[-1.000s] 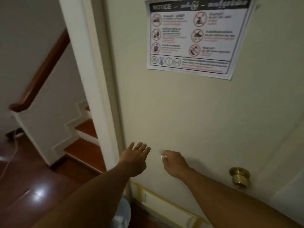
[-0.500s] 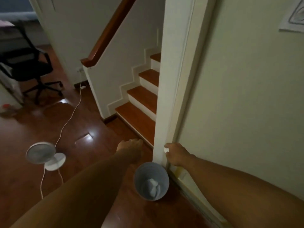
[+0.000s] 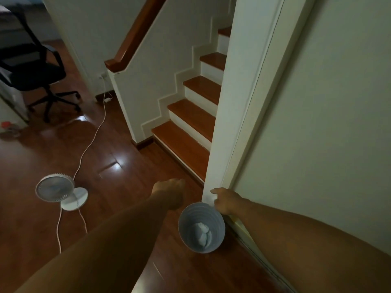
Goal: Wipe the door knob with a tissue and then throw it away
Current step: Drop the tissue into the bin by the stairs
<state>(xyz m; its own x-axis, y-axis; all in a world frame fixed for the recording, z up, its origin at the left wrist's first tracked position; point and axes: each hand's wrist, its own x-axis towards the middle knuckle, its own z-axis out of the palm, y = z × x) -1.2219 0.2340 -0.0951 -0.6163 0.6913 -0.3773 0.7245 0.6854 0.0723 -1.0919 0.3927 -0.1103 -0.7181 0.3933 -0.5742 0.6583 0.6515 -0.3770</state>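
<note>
My right hand (image 3: 225, 201) is shut on a small white tissue (image 3: 214, 200), of which only a bit shows against the white door frame. It hovers just above the right rim of a round grey bin (image 3: 191, 216) standing on the floor by the frame. Crumpled white tissues (image 3: 202, 233) lie inside the bin. My left hand (image 3: 169, 192) hangs to the left of the bin with its fingers curled under, holding nothing. The door knob is out of view.
The cream door (image 3: 317, 123) fills the right side. Wooden stairs (image 3: 190, 132) with a handrail rise behind the frame. A small white fan (image 3: 56, 190) and its cable (image 3: 93, 134) lie on the dark wood floor at left. A black office chair (image 3: 36, 75) stands far left.
My view has swung from the door and its brass knob down and left to the floor. My right hand carried the tissue down to the bin's rim. My left hand's fingers curled in.
</note>
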